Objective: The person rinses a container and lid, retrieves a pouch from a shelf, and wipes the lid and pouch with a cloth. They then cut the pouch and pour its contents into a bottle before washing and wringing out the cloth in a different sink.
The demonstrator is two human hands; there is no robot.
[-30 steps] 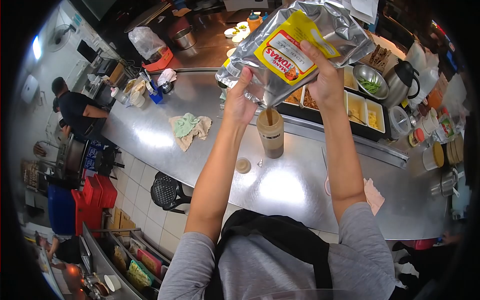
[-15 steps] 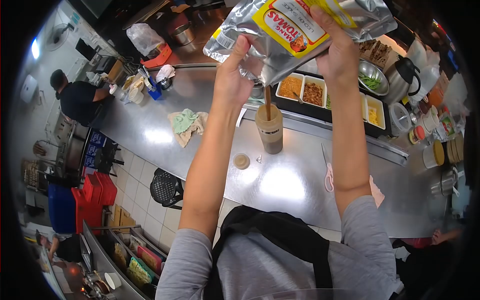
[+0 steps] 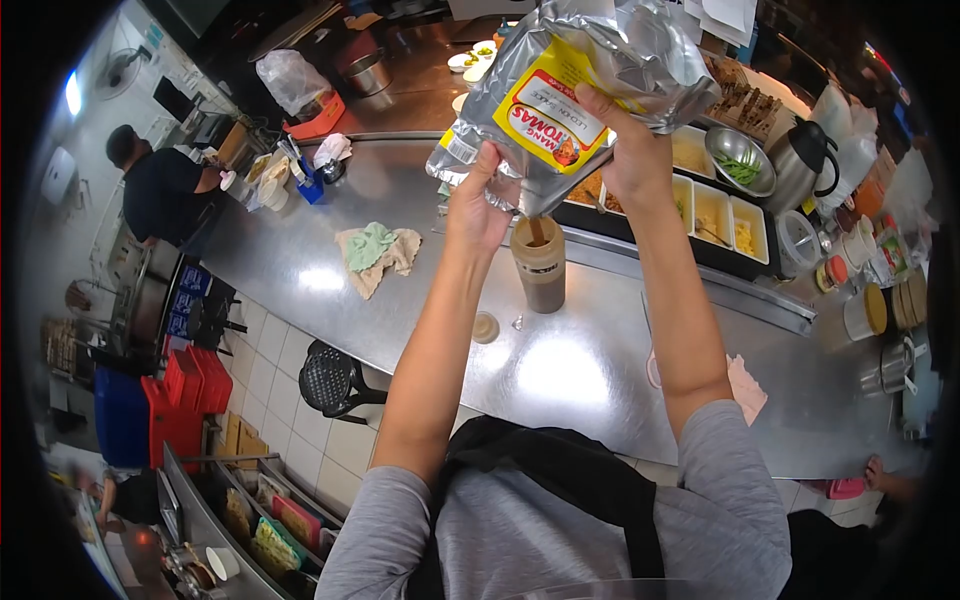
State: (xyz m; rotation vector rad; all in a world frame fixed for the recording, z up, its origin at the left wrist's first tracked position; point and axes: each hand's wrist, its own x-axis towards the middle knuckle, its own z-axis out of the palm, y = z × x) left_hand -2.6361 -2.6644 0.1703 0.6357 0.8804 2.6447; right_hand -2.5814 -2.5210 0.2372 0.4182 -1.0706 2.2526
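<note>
Foil pouch (image 3: 640, 60): Mang Tomas lechon sauce, tilted mouth-down over an open plastic bottle (image 3: 541, 285), brown sauce (image 3: 537, 232) streaming in.
Left hand (image 3: 480, 207): grips the lower corner beside the pouring end, thumb in front.
Right hand (image 3: 636, 155): grasps the opposite side, thumb over the label.
Steel counter (image 3: 470, 385): bottle upright, small round lid (image 3: 485, 327) near its base, crumpled cloths (image 3: 378, 255) farther left.

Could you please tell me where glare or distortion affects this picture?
In the head view, glare whitens patches of the steel counter; the foil sauce pouch shines, its large lettering readable; wide-angle distortion bends the surroundings, and the corners are black.
</note>
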